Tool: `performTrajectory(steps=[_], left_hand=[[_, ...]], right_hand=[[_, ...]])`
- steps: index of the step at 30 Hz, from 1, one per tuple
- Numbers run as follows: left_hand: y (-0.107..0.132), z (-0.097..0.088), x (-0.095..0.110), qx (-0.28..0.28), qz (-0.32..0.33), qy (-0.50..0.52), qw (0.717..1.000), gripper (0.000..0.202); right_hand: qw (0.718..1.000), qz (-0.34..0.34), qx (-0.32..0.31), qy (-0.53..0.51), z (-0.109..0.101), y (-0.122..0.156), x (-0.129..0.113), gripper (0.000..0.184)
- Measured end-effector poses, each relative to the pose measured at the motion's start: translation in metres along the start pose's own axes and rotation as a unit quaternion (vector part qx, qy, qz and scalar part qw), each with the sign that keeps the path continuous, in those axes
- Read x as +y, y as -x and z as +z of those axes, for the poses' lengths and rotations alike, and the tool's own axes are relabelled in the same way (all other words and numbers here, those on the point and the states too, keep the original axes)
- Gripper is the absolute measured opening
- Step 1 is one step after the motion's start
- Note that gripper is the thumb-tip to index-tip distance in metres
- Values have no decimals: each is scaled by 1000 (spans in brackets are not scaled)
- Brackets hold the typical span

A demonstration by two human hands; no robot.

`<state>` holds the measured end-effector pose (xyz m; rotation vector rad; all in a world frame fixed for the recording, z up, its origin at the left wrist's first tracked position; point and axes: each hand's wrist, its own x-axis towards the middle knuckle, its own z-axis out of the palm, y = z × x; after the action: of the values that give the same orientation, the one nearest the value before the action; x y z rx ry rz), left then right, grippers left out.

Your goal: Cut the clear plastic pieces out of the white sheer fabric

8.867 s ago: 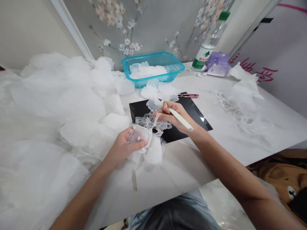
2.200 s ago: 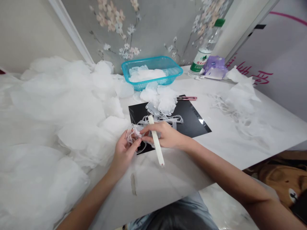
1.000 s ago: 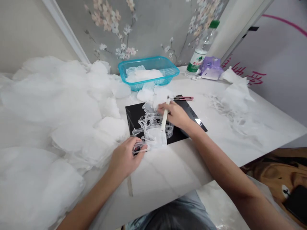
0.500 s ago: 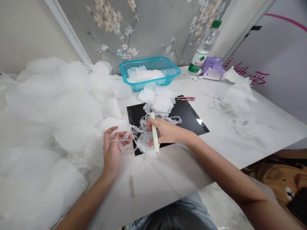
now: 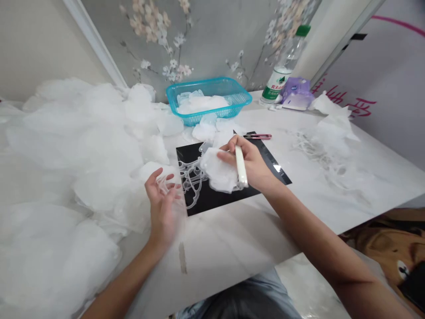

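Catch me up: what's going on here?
A person is working at a white table. Their right hand grips a white stick and touches a wad of sheer white fabric above a black mat. Their open left hand has translucent loops across its fingers. A large heap of the same fabric lies to the left, and a blue basket holds more.

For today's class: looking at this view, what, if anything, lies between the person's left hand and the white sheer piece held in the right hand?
Nothing solid does. Only loose translucent ribbon loops cross the gap, lying over the black sheet between the left hand and the white sheer piece in the right hand.
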<state>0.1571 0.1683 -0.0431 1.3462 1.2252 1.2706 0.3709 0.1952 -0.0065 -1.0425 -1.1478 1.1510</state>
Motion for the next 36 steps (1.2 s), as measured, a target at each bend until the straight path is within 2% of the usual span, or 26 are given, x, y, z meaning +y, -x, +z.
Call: performTrajectory(steps=[2,4,5,6,7,8,10,12,14,19,28,36], left_hand=[[5,-1,4,23,100,-131,986,40],[7,-4,10,37,208,-242,947,32],[7,-5,13,21,244,-269,931,24],[7,-6,15,-16,253,-273,928,18],[5,-7,16,-70,231,-252,937,18],[4,-6,17,-132,182,-213,951,22],[2,-4,14,-217,44,-113,969,28],[1,-1,11,-225,-58,-44,972,30],[1,1,8,-210,-101,-30,972,29],[1,3,6,-191,-128,-55,972,28],[-3,5,14,-202,-169,-2,965,23],[-3,4,10,-231,-177,-1,957,26]], right_hand=[[999,4,29,-42,-1,-2,1,33],[997,4,43,-63,0,-2,1,33],[997,4,47,-65,2,-1,1,33],[997,4,49,-64,5,0,2,33],[997,6,46,-60,8,1,2,34],[998,10,38,-53,12,4,3,34],[1000,13,4,-27,19,8,4,33],[999,1,-34,11,24,13,7,30],[997,-22,-55,45,27,15,11,28],[994,-53,-38,83,26,14,18,29],[988,-81,51,124,33,19,20,27],[980,-94,68,159,30,16,27,26]])
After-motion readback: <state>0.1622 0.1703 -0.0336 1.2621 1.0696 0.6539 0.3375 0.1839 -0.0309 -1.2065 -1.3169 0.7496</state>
